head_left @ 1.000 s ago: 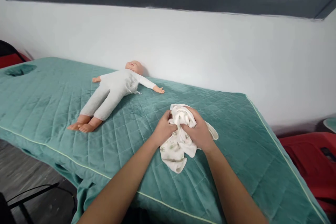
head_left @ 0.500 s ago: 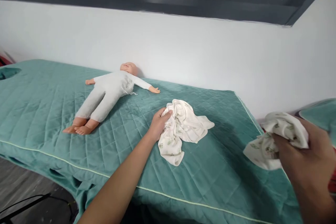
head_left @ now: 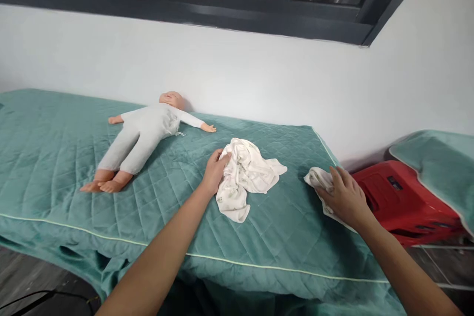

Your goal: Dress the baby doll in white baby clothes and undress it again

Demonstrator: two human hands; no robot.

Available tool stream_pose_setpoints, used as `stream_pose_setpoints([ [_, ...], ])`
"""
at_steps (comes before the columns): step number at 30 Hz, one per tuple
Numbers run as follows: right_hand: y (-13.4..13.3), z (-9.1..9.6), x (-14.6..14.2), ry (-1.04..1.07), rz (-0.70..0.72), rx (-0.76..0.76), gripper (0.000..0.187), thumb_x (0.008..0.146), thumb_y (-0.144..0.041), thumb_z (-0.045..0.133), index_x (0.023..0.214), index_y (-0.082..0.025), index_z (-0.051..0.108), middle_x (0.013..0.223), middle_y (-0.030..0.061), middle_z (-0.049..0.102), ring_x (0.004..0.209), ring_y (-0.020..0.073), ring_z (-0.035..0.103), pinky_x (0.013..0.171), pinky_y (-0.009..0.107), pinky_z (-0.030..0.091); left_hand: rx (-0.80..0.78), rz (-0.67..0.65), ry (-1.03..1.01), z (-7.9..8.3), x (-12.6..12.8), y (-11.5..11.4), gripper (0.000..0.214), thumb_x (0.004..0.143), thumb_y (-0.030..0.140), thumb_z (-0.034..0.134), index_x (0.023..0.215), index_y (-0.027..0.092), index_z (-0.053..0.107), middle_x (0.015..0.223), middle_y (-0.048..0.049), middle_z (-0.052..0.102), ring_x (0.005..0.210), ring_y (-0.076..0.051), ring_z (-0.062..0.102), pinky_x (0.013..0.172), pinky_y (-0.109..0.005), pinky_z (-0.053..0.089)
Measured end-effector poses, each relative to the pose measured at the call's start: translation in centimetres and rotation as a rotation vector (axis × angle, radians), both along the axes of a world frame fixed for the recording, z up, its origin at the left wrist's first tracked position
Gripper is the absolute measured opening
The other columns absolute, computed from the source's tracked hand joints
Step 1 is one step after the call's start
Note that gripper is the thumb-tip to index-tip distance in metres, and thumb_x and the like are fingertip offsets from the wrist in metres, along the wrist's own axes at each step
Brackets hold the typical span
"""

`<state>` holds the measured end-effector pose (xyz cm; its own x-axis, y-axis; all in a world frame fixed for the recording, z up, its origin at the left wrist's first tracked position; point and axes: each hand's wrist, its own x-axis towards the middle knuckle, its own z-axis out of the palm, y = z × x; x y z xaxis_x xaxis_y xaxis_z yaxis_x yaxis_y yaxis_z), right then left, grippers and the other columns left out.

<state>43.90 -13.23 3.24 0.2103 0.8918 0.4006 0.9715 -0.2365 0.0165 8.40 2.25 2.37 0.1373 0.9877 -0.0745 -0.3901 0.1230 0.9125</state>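
Observation:
My left hand (head_left: 216,174) pinches the left edge of a crumpled white baby garment (head_left: 249,168) with a small green print, which lies on the green quilted bed cover (head_left: 159,222). Over at the bed's right edge, my right hand (head_left: 347,196) rests on a second, smaller bunched white printed cloth (head_left: 317,177). Its thumb and fingers are spread apart on the cloth, and part of the cloth is hidden under the palm. To the left a baby doll (head_left: 148,126) in a white long-sleeved top and pale trousers lies on its back, arms stretched out.
A red plastic stool or crate (head_left: 407,197) stands beyond the bed's right end, partly covered by a green cloth (head_left: 440,158). A white wall (head_left: 259,74) with a dark window frame (head_left: 252,12) runs behind the bed. A black cable (head_left: 44,294) shows at lower left.
My right hand has come left and away from me, bringing the smaller cloth down to the bed's right edge; its fingers have spread. My left hand keeps its hold. The view has turned right.

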Motion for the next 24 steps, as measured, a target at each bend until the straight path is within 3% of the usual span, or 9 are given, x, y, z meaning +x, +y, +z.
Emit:
stream_pose_setpoints([
  [3, 1.1, 2.5, -2.9, -0.019, 0.065, -0.002, 0.068, 0.095, -0.051, 0.046, 0.151, -0.014, 0.036, 0.159, 0.0223, 0.036, 0.148, 0.0413, 0.034, 0.115, 0.062, 0.035, -0.051, -0.07, 0.142, 1.0, -0.3, 0.9, 0.043, 0.067, 0.046, 0.081, 0.095, 0.017, 0.065, 0.084, -0.0016, 0.068, 0.075, -0.018, 0.064, 0.067, -0.027, 0.05],
  [6, 3.6, 5.5, -7.0, 0.086, 0.248, -0.073, 0.067, 0.095, -0.048, 0.047, 0.152, -0.013, 0.035, 0.161, 0.0205, 0.034, 0.151, 0.037, 0.029, 0.119, 0.057, 0.032, -0.034, -0.277, 0.264, 3.7, -0.9, 1.6, 0.044, 0.066, 0.046, 0.08, 0.095, 0.015, 0.067, 0.089, -0.0068, 0.072, 0.082, -0.024, 0.067, 0.072, -0.032, 0.052],
  [9, 6.6, 9.6, -11.9, 0.275, 0.479, -0.155, 0.071, 0.093, -0.045, 0.053, 0.155, -0.019, 0.031, 0.163, 0.0144, 0.034, 0.15, 0.0305, 0.033, 0.118, 0.048, 0.035, 0.216, -0.448, 0.431, 8.8, -1.8, 1.3, 0.035, 0.071, 0.045, 0.076, 0.09, 0.017, 0.069, 0.091, -0.0057, 0.072, 0.088, -0.024, 0.067, 0.077, -0.032, 0.051],
  [12, 9.0, 14.8, -16.5, 0.375, 0.718, -0.147, 0.061, 0.091, -0.043, 0.056, 0.148, -0.023, 0.044, 0.154, 0.0101, 0.049, 0.139, 0.0276, 0.048, 0.111, 0.044, 0.041, 0.587, -0.558, 0.637, 15.2, -2.8, -0.3, 0.03, 0.079, 0.045, 0.067, 0.091, 0.018, 0.07, 0.092, -0.0037, 0.07, 0.09, -0.023, 0.064, 0.078, -0.032, 0.049],
  [14, 10.0, 18.0, -18.9, 0.378, 0.849, -0.15, 0.047, 0.089, -0.035, 0.055, 0.134, -0.021, 0.056, 0.132, 0.009, 0.066, 0.115, 0.0254, 0.062, 0.094, 0.038, 0.048, 0.77, -0.553, 0.742, 19.0, -3.7, -1.5, 0.028, 0.082, 0.042, 0.062, 0.095, 0.019, 0.07, 0.096, -0.0025, 0.07, 0.093, -0.022, 0.063, 0.082, -0.031, 0.048],
  [16, 10.5, 20.5, -20.3, 0.334, 0.864, -0.123, 0.034, 0.088, -0.03, 0.054, 0.118, -0.018, 0.064, 0.104, 0.0051, 0.073, 0.09, 0.0206, 0.065, 0.077, 0.031, 0.046, 0.857, -0.441, 0.909, 21.8, -4.7, -2.4, 0.023, 0.082, 0.036, 0.059, 0.096, 0.02, 0.068, 0.098, -0.0018, 0.069, 0.091, -0.02, 0.062, 0.079, -0.03, 0.046],
  [19, 10.3, 22.8, -20.7, 0.159, 0.822, -0.116, 0.026, 0.088, -0.028, 0.052, 0.105, -0.018, 0.069, 0.085, 0.002, 0.071, 0.075, 0.0165, 0.059, 0.066, 0.027, 0.036, 0.868, -0.228, 1.222, 23.6, -6.3, -2.8, 0.022, 0.078, 0.028, 0.057, 0.097, 0.022, 0.064, 0.09, -0.0017, 0.067, 0.08, -0.019, 0.059, 0.072, -0.029, 0.043],
  [22, 9.2, 23.6, -19.8, -0.055, 0.729, -0.167, 0.027, 0.087, -0.025, 0.05, 0.106, -0.02, 0.069, 0.085, 0.0036, 0.071, 0.072, 0.0168, 0.056, 0.063, 0.027, 0.03, 0.829, -0.094, 1.44, 23.1, -8.0, -2.4, 0.025, 0.074, 0.025, 0.056, 0.098, 0.023, 0.061, 0.085, -0.0029, 0.065, 0.081, -0.023, 0.06, 0.071, -0.031, 0.042],
  [24, 8.2, 23.6, -18.9, -0.113, 0.67, -0.216, 0.028, 0.088, -0.026, 0.049, 0.107, -0.021, 0.068, 0.086, 0.0042, 0.071, 0.071, 0.0177, 0.057, 0.061, 0.027, 0.03, 0.792, -0.047, 1.45, 22.3, -9.2, -2.0, 0.024, 0.074, 0.026, 0.055, 0.097, 0.023, 0.061, 0.091, -0.004, 0.066, 0.087, -0.025, 0.061, 0.074, -0.032, 0.043],
])
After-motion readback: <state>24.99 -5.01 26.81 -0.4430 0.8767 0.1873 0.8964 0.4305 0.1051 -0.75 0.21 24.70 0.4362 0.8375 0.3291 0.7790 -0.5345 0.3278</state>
